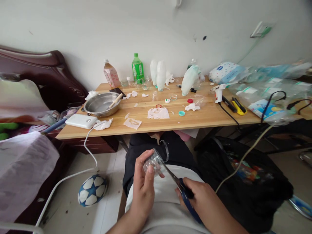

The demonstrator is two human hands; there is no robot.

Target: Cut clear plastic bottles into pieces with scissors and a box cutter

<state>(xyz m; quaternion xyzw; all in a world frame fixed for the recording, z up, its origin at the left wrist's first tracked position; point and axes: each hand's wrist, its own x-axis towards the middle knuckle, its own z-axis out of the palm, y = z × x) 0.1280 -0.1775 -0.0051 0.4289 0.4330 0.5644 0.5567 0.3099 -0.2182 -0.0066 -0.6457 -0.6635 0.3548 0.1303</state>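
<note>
Over my lap, my left hand [144, 182] is closed around a cut piece of clear ribbed plastic bottle [154, 162]. A thin curled strip of clear plastic [166, 150] stands off its far edge. My right hand [195, 195] grips blue-handled scissors [186, 198] by the loops. Their blades point up and left and meet the right rim of the bottle piece. Whether the blades are fully together is hard to see. Both hands are nearer to me than the table's front edge.
On the wooden table [136, 130] are a metal bowl [97, 104], a white power bank [81, 121], a green bottle [137, 68], a glue gun [218, 94] and a yellow cutter [239, 106]. Clear bottles [265, 89] lie at right. A ball [92, 190] and a black bag [243, 195] flank me.
</note>
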